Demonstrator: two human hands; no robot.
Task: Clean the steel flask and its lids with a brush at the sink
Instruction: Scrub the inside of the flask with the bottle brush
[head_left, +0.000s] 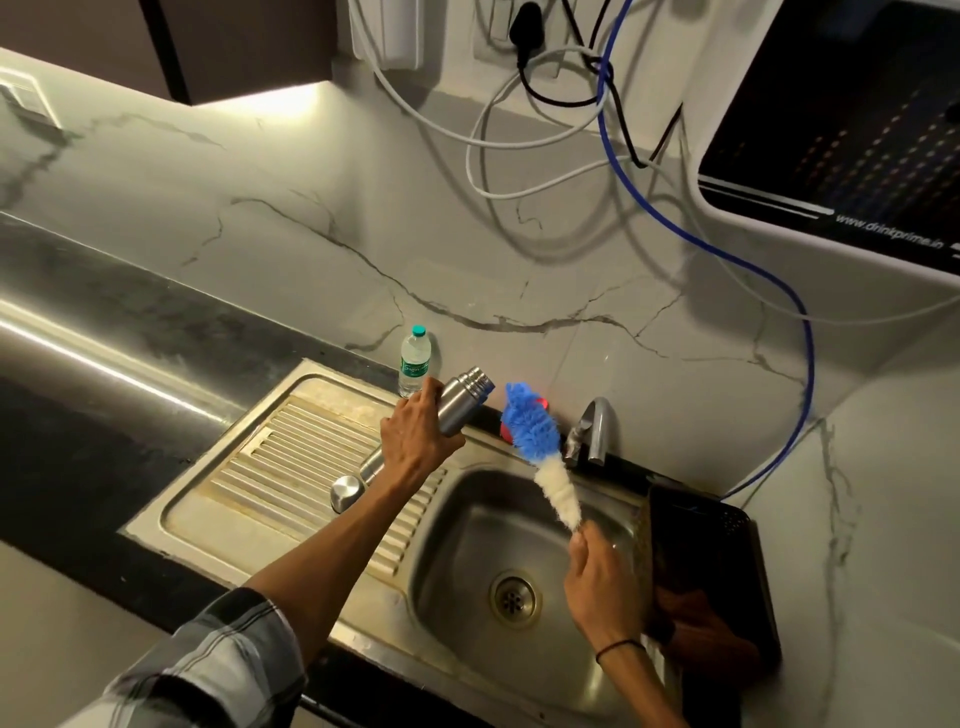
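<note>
Left hand (415, 439) wrapped around the body of the steel flask (464, 404), fingers curled shut on it, thumb side toward the camera; flask lifted clear of the draining board (291, 457) and tilted, uncapped threaded mouth pointing up and to the right. Right hand (602, 582) closed on the handle end of the bottle brush (543, 452), held over the sink basin (483, 530), with a thin dark band at the wrist. Brush angled up and to the left, white bristles nearest the hand, blue bristles at the tip, tip just beside the flask mouth but apart from it. Two steel lids (347, 492) lying on the ribbed draining board below the left forearm, one rounded, one partly hidden behind the wrist. Small plastic water bottle (414, 360) with a green cap standing upright at the back edge of the sink unit, just behind the flask. Tap (592, 431) behind the basin, to the right of the brush head. Dark rack (711, 571) on the counter at the right of the basin. Checked sleeve (223, 670) rolled up on the left arm.
</note>
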